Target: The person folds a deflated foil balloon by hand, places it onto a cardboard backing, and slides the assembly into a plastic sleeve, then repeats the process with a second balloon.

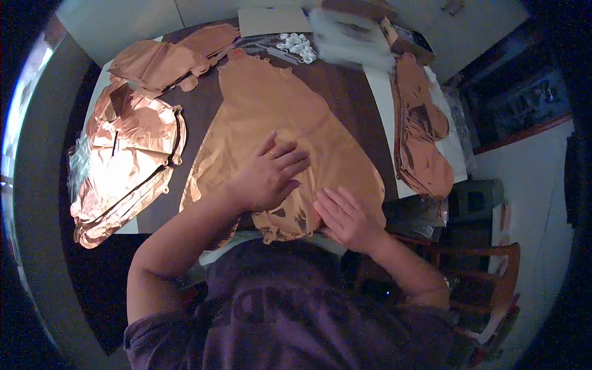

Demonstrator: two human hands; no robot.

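Observation:
A large flat copper-coloured foil sheet (265, 105) with small tabs along its edge lies on the dark table in front of me. My left hand (271, 176) is over its middle, fingers spread and bent a little, nothing in its grip. Lower and to the right, my right hand (345, 216) rests on the foil's lower right part with its fingers stretched out. A bit of orange-red shows beside the right fingertips; what it is, I cannot make out. The foil's near end is crumpled close to my body.
Shiny foil pieces (132, 154) are piled at the left, more foil (166, 61) at the back left, and a foil stack (419, 135) at the right. White small items (297, 47) and clear plastic (351, 40) lie at the back. A wooden chair (509, 265) stands at the lower right.

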